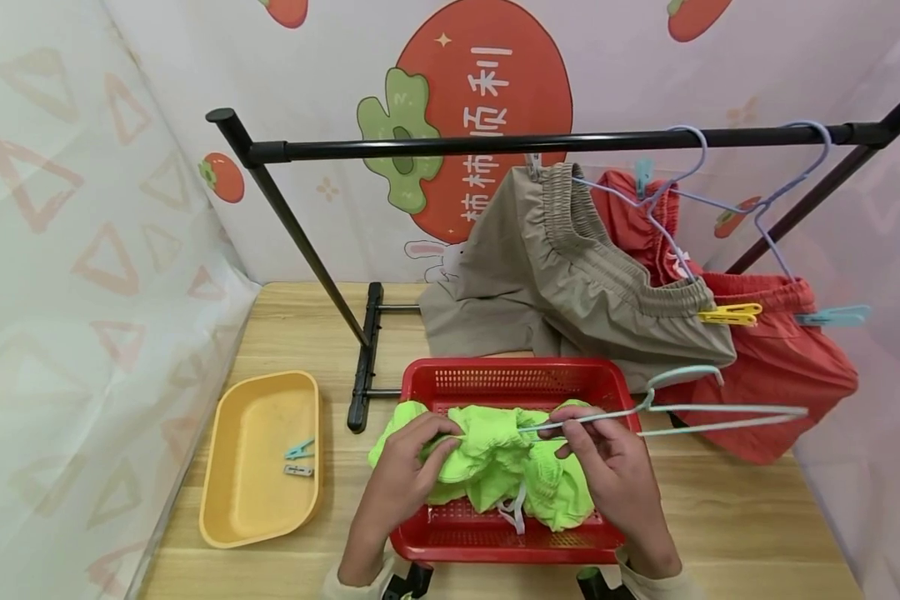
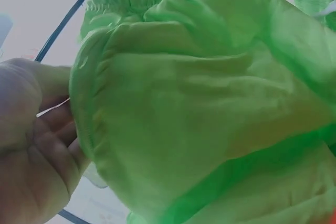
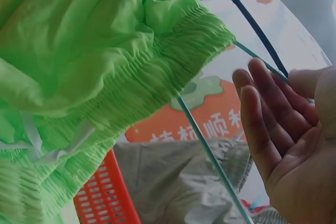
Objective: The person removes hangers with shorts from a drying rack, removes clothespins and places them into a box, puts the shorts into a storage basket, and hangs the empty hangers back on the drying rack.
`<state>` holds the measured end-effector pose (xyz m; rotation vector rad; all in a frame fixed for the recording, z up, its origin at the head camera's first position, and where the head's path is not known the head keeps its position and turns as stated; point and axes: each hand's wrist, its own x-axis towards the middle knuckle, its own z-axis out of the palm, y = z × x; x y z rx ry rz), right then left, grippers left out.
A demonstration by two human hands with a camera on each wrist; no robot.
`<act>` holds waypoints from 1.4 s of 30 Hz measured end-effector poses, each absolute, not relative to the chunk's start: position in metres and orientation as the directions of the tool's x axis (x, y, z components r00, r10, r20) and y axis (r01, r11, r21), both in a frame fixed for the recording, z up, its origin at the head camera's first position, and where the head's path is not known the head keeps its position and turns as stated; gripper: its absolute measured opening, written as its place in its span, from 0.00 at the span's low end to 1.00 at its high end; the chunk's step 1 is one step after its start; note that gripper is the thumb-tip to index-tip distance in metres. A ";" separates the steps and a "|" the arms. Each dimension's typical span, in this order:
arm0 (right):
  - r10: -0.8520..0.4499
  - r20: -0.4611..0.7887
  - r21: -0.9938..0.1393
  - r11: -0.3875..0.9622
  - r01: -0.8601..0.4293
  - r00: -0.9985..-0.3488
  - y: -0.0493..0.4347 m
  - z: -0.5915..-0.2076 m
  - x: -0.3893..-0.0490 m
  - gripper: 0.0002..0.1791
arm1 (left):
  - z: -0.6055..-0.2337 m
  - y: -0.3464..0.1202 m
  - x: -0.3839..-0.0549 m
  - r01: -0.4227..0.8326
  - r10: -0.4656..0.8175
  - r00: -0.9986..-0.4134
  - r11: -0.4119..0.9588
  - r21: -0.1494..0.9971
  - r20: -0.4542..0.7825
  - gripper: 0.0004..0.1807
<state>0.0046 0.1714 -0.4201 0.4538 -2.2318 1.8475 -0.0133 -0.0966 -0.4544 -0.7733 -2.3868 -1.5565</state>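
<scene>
Bright green shorts (image 1: 487, 454) with a gathered elastic waistband and a white drawstring are bunched up over the red basket. My left hand (image 1: 408, 458) pinches the cloth at their left side; in the left wrist view its fingers are partly behind a hem of the green fabric (image 2: 173, 103). A pale mint hanger (image 1: 720, 409) runs partly inside the shorts, its hook and other end sticking out to the right. My right hand (image 1: 611, 462) holds the hanger's wire between thumb and fingers, beside the waistband (image 3: 173, 51). The hanger's inner end is hidden by cloth.
The red basket (image 1: 510, 553) stands below the hands. To the left is a yellow tub (image 1: 258, 433) with a blue clothespin (image 1: 300, 448) and a grey one. Behind rises a black rack (image 1: 435, 147), where khaki shorts (image 1: 570, 267) and red shorts (image 1: 780, 367) hang, clipped to lilac hangers.
</scene>
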 end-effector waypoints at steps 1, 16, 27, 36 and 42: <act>-0.085 0.358 -0.910 0.193 -0.368 -0.930 0.171 -0.418 0.006 0.11 | -0.455 -0.095 -0.013 0.515 0.347 -0.843 0.307 0.800 0.410 0.07; -0.089 0.597 -0.721 0.377 -0.582 -0.797 0.155 -0.411 0.009 0.14 | -0.455 -0.071 -0.009 0.478 0.498 -0.822 0.336 0.812 0.278 0.10; -0.135 0.625 -0.681 0.387 -0.622 -0.769 0.165 -0.416 0.005 0.11 | -0.459 -0.073 -0.007 0.475 0.562 -0.814 0.500 0.724 0.146 0.01; -0.209 0.645 -0.653 0.349 -0.672 -0.735 0.172 -0.416 0.003 0.06 | -0.458 -0.088 -0.005 0.429 0.538 -0.839 0.571 0.700 0.076 0.08; -0.272 0.657 -0.625 0.325 -0.710 -0.703 0.171 -0.415 0.004 0.07 | -0.457 -0.108 -0.004 0.385 0.406 -0.903 0.628 0.677 0.138 0.08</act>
